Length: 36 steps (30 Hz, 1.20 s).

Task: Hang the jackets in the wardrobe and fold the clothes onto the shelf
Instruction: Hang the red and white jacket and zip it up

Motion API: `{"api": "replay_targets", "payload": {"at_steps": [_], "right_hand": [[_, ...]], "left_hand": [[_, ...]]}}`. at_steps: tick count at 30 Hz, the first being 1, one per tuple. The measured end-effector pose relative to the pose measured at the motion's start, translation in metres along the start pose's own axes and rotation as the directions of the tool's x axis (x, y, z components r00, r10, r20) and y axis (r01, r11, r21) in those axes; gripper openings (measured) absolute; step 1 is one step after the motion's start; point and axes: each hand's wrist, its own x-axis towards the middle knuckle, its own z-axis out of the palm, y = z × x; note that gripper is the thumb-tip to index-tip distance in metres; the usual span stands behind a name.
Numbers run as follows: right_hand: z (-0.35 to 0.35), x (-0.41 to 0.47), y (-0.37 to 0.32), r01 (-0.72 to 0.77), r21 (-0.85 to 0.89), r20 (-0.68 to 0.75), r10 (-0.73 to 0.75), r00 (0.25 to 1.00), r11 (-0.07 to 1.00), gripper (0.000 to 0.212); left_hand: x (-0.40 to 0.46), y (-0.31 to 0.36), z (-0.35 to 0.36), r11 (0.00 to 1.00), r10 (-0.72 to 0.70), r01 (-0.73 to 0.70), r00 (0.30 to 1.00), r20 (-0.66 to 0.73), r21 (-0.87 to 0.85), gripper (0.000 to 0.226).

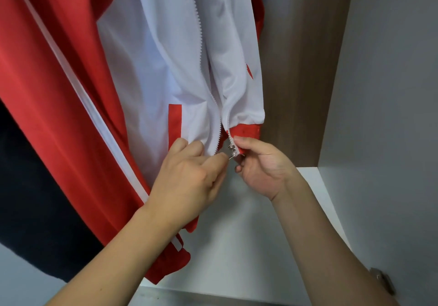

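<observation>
The left hand (189, 177) had its fingers (213, 163) curled, pinching the jacket (151, 68) edge and zipper end just beside the slider (233, 150). The right hand (260, 165) curled its fingers round the red hem (246, 131) at the slider, at 3 o'clock of the left hand. The jacket hung in the wardrobe, zipper (198, 32) open above, white lining showing. A dark garment (30, 187) hung at 9 o'clock. The shelf (237, 246) lay below, at 6 o'clock.
</observation>
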Motion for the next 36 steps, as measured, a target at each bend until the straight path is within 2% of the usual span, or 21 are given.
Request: {"api": "replay_targets", "payload": {"at_steps": [6,9,12,14,18,21,24,26,29,30,34,36], "right_hand": [[0.009,0.005,0.007,0.056,-0.033,-0.168,-0.060,0.984,0.998,0.027],[0.006,0.001,0.005,0.080,0.025,-0.139,-0.076,0.987,0.996,0.031],[-0.001,-0.007,-0.005,0.101,0.076,-0.067,-0.096,0.993,0.992,0.034],[-0.005,-0.013,-0.011,0.101,0.065,-0.006,-0.100,0.995,0.993,0.032],[-0.011,-0.021,-0.017,0.046,0.089,0.055,-0.051,0.997,0.995,0.025],[-0.011,-0.026,-0.019,0.025,0.064,0.110,-0.032,0.993,0.998,0.019],[-0.009,-0.030,-0.019,0.032,0.041,0.110,-0.037,0.993,0.999,0.016],[-0.008,-0.031,-0.020,0.036,0.028,0.098,-0.038,0.994,0.999,0.017],[-0.005,-0.033,-0.021,0.026,-0.007,0.090,-0.025,0.996,1.000,0.018],[-0.005,-0.033,-0.022,0.028,-0.011,0.091,-0.026,0.995,1.000,0.018],[-0.001,-0.035,-0.024,0.049,-0.028,0.089,-0.046,0.995,0.998,0.022],[0.001,-0.036,-0.025,0.051,-0.050,0.089,-0.047,0.995,0.997,0.021]], "left_hand": [[0.007,-0.008,-0.001,0.997,0.068,-0.072,0.993,0.097,0.039,0.012],[0.007,-0.014,-0.005,0.998,-0.047,0.038,0.965,0.257,0.040,0.037],[0.003,-0.015,-0.006,0.978,-0.205,0.161,0.873,0.444,0.135,0.059],[0.000,-0.018,-0.006,0.978,-0.205,0.166,0.853,0.481,0.123,0.056],[0.001,-0.028,-0.016,0.960,-0.182,0.267,0.820,0.542,-0.082,0.057],[0.007,-0.035,-0.022,0.910,-0.164,0.373,0.726,0.667,-0.181,0.043],[0.008,-0.043,-0.025,0.921,-0.105,0.341,0.681,0.725,-0.187,0.026],[0.005,-0.047,-0.028,0.878,-0.056,0.376,0.695,0.717,-0.296,0.019],[0.005,-0.053,-0.034,0.655,-0.076,0.495,0.795,0.602,-0.571,0.012],[0.006,-0.053,-0.035,0.618,-0.113,0.501,0.819,0.562,-0.606,0.011],[0.014,-0.045,-0.040,0.654,-0.230,0.470,0.870,0.436,-0.593,0.016],[0.017,-0.039,-0.043,0.713,-0.274,0.437,0.894,0.355,-0.549,0.022]]}}
